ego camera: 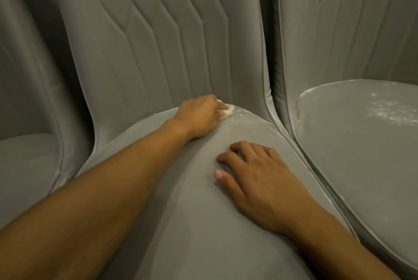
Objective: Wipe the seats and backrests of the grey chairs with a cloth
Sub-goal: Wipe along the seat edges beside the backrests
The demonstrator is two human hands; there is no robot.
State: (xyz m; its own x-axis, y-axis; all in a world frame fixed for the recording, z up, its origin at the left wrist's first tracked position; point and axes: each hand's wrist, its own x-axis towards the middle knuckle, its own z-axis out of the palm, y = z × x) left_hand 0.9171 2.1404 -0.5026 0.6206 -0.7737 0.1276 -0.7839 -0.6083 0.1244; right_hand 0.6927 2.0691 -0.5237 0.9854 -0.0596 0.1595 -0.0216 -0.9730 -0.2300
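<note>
A grey padded chair fills the middle of the view, with its seat [181,200] below and its quilted backrest [147,53] behind. My left hand [199,114] reaches to the back of the seat and grips a small white cloth [67,111], pressing it into the crease where seat meets backrest. White dust specks lie just right of the cloth. My right hand [255,177] rests flat on the seat, fingers loosely spread, holding nothing.
A second grey chair stands close on the right; its seat [362,155] carries white dusty smears toward the back. Part of a third grey chair's seat [24,177] shows at the left. Narrow gaps separate the chairs.
</note>
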